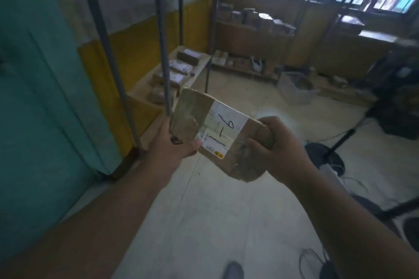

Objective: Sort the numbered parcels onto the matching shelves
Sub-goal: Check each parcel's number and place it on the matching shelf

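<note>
I hold a brown taped parcel (pixel 195 117) in front of me with both hands. Its white label (pixel 223 130) carries a handwritten "1-6". My left hand (pixel 174 144) grips the parcel's left end, thumb on the label's edge. On the right end my right hand (pixel 276 142) is wrapped around it, fingers over the top. A low shelf (pixel 199 69) ahead on the left bears several parcels. A farther shelf unit (pixel 249 26) against the back wall holds more boxes.
Grey metal rack posts (pixel 162 35) rise just left of the parcel. A teal door or panel (pixel 40 88) fills the left side. A black stand base and cables (pixel 326 156) lie on the floor at right. An open carton (pixel 294 88) sits on the floor.
</note>
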`<state>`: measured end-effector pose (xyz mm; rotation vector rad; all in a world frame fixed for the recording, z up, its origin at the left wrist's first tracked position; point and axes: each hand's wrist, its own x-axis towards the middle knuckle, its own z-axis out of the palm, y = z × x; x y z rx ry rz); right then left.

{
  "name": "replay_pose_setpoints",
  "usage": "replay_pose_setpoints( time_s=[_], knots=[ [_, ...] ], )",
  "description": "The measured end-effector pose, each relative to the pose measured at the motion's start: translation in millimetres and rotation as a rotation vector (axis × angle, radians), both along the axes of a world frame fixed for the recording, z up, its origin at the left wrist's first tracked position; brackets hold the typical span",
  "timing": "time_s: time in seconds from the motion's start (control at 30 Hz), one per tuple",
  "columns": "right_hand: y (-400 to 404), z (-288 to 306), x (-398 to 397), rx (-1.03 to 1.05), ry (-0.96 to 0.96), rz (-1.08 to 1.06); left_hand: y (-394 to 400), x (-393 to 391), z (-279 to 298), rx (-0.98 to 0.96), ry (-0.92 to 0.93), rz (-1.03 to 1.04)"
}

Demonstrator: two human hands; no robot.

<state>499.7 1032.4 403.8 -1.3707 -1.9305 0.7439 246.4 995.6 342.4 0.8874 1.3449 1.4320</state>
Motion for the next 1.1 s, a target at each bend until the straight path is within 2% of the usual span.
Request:
replay_pose_setpoints(
  time_s=[0.23,0.47,0.6,0.87,1.1],
  knots=[
    [160,48,71,0.041,0.045,-0.059,175,67,54,0.13,0.001,-0.075],
    [332,77,48,0.207,0.109,0.014,330,44,96,0.23,0.142,0.035],
    [426,78,34,0.22,0.143,-0.013,423,33,106,0.256,0.206,0.053],
    [605,115,42,0.229,0.174,-0.009,616,44,150,0.274,0.197,0.001],
    [767,123,55,0.219,0.209,0.138,736,65,167,0.326,0.236,0.149]
  ],
)
